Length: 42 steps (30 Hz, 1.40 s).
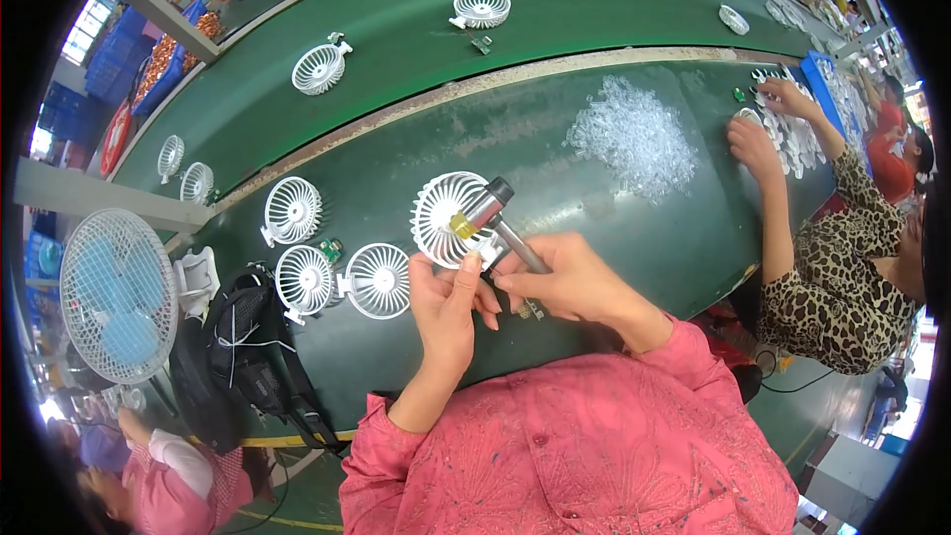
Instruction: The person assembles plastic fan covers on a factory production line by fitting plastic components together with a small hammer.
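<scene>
In front of me my right hand [570, 277] is closed around the handle of a hammer [515, 243]. Its metal head has a yellow face on one end and a black one on the other, and lies across a round white fan grille [438, 208]. My left hand [443, 305] pinches the small white bracket at the grille's lower edge. Below the fingers of my right hand a small part [532, 311] shows, too small to name. More white fan grilles [378, 280] lie to the left of my left hand, with a small green circuit board [331, 250] among them.
A heap of small clear plastic pieces [634, 139] lies on the green worktable. Beyond it a green conveyor belt [396, 69] carries several grilles. A black backpack [253, 332] and a standing fan [119, 295] are at left. At right a co-worker's hands [755, 147] handle white parts.
</scene>
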Each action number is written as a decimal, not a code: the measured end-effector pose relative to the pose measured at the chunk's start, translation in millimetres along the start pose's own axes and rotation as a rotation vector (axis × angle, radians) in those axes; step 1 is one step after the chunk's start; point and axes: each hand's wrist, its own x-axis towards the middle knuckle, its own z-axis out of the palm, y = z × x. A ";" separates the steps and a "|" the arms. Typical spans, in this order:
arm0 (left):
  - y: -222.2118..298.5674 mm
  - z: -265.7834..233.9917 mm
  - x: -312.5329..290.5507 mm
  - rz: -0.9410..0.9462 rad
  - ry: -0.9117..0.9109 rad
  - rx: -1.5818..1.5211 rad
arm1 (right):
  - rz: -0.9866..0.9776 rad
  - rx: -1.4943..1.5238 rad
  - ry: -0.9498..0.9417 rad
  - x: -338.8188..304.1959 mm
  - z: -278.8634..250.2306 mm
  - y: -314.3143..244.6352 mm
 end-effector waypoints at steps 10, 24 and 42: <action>10.8 -2.6 1.0 -0.146 -0.144 -0.269 | -0.239 -0.203 0.063 -14.7 5.4 23.9; 7.0 -8.7 -2.8 -0.136 -0.155 -0.220 | -0.249 -0.322 -0.007 -22.9 3.8 20.7; 9.9 -7.7 -4.4 -0.167 -0.112 -0.111 | -0.684 -0.773 0.096 -17.2 13.5 39.9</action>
